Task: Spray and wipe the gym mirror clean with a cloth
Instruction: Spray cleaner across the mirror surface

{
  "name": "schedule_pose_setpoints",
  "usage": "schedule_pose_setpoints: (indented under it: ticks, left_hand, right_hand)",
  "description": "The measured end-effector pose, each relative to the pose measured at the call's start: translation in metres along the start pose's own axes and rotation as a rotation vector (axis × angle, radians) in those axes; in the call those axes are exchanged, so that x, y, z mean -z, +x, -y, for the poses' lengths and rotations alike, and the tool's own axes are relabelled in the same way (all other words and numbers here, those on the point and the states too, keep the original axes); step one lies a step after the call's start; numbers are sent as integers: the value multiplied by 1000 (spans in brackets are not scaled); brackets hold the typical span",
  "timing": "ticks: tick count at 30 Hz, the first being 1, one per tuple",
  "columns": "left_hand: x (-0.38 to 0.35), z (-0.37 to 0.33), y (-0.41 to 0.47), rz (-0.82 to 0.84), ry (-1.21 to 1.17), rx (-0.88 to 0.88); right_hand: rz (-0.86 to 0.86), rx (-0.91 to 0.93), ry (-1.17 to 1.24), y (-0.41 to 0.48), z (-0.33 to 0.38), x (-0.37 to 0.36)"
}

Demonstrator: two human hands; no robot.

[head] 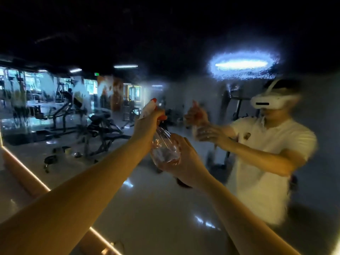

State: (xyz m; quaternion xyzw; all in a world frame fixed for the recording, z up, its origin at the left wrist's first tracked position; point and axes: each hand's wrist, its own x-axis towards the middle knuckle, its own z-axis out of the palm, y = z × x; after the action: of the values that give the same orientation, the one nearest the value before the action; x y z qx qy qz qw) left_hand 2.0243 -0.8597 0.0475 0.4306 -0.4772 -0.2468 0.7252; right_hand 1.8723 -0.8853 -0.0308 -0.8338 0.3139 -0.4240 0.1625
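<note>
Grip: both hands hold the spray bottle (165, 150) out in front of the person. The left hand (150, 124) is clamped round the neck at the trigger, and the right hand (185, 159) cups the clear body from below, fingers curled round it.
Long axis: the bottle stands near upright and leans a little, with its white head up and to the left. The red-tipped nozzle (153, 100) faces away from the person.
Mirror from the grip: the mirror (165, 208) lies straight ahead, beyond the nozzle, and fills nearly the whole view. Its lower edge follows a lit strip (27, 170) at the lower left.
Nearer hand: the left hand sits higher and, by the look of it, closer to the glass. The right hand is lower and only steadies the bottle.
Look of the mirror: a misted patch (242, 70) glows over a reflected ceiling light, up and to the right of the bottle. Streaks (20, 107) run down the glass at the far left. Between them the glass is too blurred to tell wet from dry.
Cloth: no cloth is clearly in view. A dark thing under the right wrist cannot be made out.
Coming move: probably another squeeze of the trigger — the nozzle points left of the misted patch, so the spray should land between the two wet areas.
</note>
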Motion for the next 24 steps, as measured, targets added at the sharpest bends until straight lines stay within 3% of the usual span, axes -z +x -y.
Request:
schedule_pose_setpoints:
  ticks: [9, 17, 24]
  left_hand:
    - [42, 25, 8, -241, -7, 72]
    - [86, 106, -14, -263, 1, 247]
    - [122, 189, -23, -444, 59, 407]
  right_hand:
    - [149, -7, 33, 12, 3, -45]
    - [348, -40, 25, -6, -35, -109]
    - [557, -85, 8, -11, -71, -156]
